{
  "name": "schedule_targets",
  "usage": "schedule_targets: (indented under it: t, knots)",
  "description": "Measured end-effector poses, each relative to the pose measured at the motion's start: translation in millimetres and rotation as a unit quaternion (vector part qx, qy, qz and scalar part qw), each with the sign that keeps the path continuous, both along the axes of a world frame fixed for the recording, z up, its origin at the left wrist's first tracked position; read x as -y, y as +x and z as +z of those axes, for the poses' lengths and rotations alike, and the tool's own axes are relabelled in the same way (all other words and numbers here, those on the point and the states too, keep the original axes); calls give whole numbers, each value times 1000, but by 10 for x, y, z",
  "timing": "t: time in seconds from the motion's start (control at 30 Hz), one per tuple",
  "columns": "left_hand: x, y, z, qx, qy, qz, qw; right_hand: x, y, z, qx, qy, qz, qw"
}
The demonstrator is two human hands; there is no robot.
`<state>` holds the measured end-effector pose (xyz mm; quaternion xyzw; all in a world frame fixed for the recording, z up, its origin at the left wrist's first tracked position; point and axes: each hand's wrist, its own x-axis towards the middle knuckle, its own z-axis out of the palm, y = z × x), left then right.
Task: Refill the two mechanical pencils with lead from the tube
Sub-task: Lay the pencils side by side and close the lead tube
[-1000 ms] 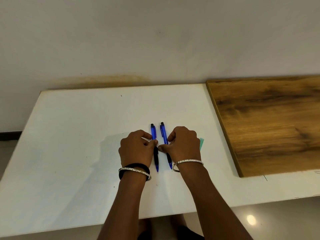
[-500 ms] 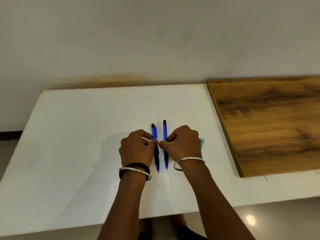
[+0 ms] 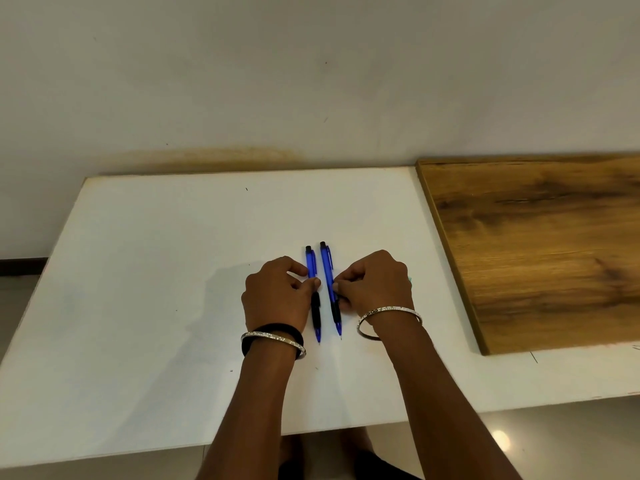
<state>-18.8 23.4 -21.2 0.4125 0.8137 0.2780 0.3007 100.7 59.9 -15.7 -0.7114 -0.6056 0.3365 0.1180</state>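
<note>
Two blue mechanical pencils with black grips lie side by side on the white table [image 3: 156, 271], tips pointing toward me. My left hand [image 3: 277, 296] pinches the left pencil [image 3: 311, 263] at mid-barrel between thumb and index finger. With curled fingertips, my right hand [image 3: 375, 282] pinches the right pencil [image 3: 327, 268], which leans slightly left at its far end. A small teal sliver [image 3: 410, 279] peeks out behind my right hand; most of it is hidden, and I cannot tell what it is.
A brown wooden board [image 3: 536, 254] lies on the table's right part, a hand's width from my right hand. A plain wall stands right behind the table. The table's near edge runs just below my forearms.
The right pencil's far end swung right to stand parallel with the other, then tilted back left. My right hand shifted slightly with it. My left hand and its pencil stayed put.
</note>
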Motion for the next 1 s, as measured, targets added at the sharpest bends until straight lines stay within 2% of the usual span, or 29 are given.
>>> schedule_targets:
  t: [0.53,1.0]
  knots:
    - [-3,36,26,-13,-8,-3,1000,0,58,26,-11,-36,14,999]
    - [-8,64,29,-21,-12,-4,1000,32,-7,4,-9,7,17,1000]
